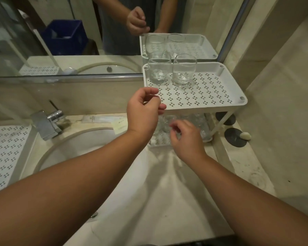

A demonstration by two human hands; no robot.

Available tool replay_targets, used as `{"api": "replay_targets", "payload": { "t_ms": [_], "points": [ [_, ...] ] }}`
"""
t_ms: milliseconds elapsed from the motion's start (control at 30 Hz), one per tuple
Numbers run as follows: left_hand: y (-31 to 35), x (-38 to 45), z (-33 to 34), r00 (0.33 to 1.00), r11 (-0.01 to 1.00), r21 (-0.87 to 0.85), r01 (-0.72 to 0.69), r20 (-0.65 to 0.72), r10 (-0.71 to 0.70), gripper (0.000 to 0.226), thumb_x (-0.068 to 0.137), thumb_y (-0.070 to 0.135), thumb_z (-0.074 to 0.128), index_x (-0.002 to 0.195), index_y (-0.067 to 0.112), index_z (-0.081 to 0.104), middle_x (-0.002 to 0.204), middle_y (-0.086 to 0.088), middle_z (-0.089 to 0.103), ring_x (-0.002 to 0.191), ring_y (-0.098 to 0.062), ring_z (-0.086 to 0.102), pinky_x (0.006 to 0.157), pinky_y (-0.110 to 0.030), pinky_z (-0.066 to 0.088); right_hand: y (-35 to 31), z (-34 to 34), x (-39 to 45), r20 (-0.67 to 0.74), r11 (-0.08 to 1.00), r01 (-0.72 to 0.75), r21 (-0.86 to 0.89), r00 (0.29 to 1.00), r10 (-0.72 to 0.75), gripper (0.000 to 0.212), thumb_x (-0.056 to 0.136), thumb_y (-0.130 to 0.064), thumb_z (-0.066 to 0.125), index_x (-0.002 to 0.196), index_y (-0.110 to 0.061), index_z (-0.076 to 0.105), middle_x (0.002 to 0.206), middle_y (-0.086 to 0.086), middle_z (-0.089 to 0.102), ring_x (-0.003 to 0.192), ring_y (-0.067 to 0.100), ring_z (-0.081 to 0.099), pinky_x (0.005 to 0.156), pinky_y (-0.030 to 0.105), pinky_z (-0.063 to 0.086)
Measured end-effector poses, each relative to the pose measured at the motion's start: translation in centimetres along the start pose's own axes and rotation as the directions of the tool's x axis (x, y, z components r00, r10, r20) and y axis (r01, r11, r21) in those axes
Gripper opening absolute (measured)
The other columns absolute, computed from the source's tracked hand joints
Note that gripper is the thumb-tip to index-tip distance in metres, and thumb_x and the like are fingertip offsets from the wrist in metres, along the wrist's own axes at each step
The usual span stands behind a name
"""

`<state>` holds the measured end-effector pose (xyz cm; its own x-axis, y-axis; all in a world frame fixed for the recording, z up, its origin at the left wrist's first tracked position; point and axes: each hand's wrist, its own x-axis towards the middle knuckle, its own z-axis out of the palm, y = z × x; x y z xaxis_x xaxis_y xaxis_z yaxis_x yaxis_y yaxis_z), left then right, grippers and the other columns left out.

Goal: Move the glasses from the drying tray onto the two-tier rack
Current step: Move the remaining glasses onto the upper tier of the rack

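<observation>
Your forearms fill the near view, reaching out over the basin (75, 144) toward the two-tier rack (220, 105) that stands at the right against the mirror (60, 32). Off to your far left lies the drying tray (5, 153); the part of it in view holds no glasses, though its near end runs out of frame.

On the rack's upper shelf two glasses (158, 68) stand upright and close together along the back edge, leaving the front and right of that shelf bare. More glasses (194, 121) sit on the lower tier, blurred and half hidden behind your hands, so their count is hard to tell.

Your left hand (143, 110) hangs at the upper shelf's front-left corner, fingers curled loosely with thumb near forefinger, holding nothing. Your right hand (187, 137) hovers lower, at the lower tier's front edge, fingers likewise half-curled and apparently empty.

Any glass left to fetch would lie leftward, away from both hands, so your left hand is the nearer one for that reach.
</observation>
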<state>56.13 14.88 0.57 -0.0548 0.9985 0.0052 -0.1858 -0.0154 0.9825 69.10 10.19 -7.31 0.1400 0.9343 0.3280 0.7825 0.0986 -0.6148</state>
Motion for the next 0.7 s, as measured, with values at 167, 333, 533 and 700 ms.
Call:
{"api": "replay_targets", "payload": {
  "t_ms": [167, 333, 533, 700],
  "points": [
    [-0.1, -0.5, -1.1, 1.000, 1.000, -0.014, -0.008, 0.007, 0.008, 0.021, 0.074, 0.012, 0.052, 0.086, 0.006, 0.068, 0.078, -0.006, 0.065, 0.067, -0.024, 0.066, 0.070, -0.032, 0.055, 1.6, 2.3, 0.7, 0.231, 0.988, -0.046, -0.146, 0.970, 0.079, 0.029, 0.090, -0.014, 0.059, 0.119, -0.015, 0.067, 0.118, 0.006, 0.063, 0.109, 0.023, 0.056, 0.091, 0.028, 0.042],
    [-1.8, -0.8, -3.0, 0.996, 0.996, 0.063, 0.058, -0.078, -0.053, 0.015, 0.084, 0.003, 0.056, 0.086, 0.009, 0.069, 0.080, -0.003, 0.067, 0.066, -0.018, 0.063, 0.064, -0.022, 0.048, 2.9, 3.9, 2.9, 0.317, 0.920, 0.010, -0.392, 0.940, 0.125, 0.033, 0.093, -0.023, 0.054, 0.125, -0.019, 0.062, 0.130, 0.008, 0.059, 0.125, 0.027, 0.045, 0.104, 0.029, 0.031],
    [-3.8, -1.6, -4.6, 0.987, 0.964, 0.220, 0.148, -0.098, -0.129, 0.023, 0.086, -0.002, 0.057, 0.081, 0.018, 0.069, 0.076, 0.006, 0.067, 0.067, -0.010, 0.062, 0.060, -0.015, 0.045, 4.6, 6.2, 6.8, 0.409, 0.847, 0.033, -0.531, 0.885, 0.222, 0.046, 0.092, -0.022, 0.056, 0.138, -0.029, 0.051, 0.140, 0.005, 0.050, 0.133, 0.029, 0.040, 0.107, 0.038, 0.038],
    [-4.8, -2.6, -5.2, 0.972, 0.923, 0.304, 0.236, -0.092, -0.218, 0.019, 0.087, 0.003, 0.059, 0.086, 0.019, 0.070, 0.079, 0.008, 0.068, 0.074, -0.010, 0.063, 0.066, -0.018, 0.046, 5.4, 8.4, 7.3, 0.450, 0.871, 0.084, -0.483, 0.878, 0.165, 0.037, 0.095, -0.027, 0.055, 0.130, -0.038, 0.058, 0.141, 0.001, 0.047, 0.132, 0.025, 0.039, 0.108, 0.036, 0.035]
  ]
}}
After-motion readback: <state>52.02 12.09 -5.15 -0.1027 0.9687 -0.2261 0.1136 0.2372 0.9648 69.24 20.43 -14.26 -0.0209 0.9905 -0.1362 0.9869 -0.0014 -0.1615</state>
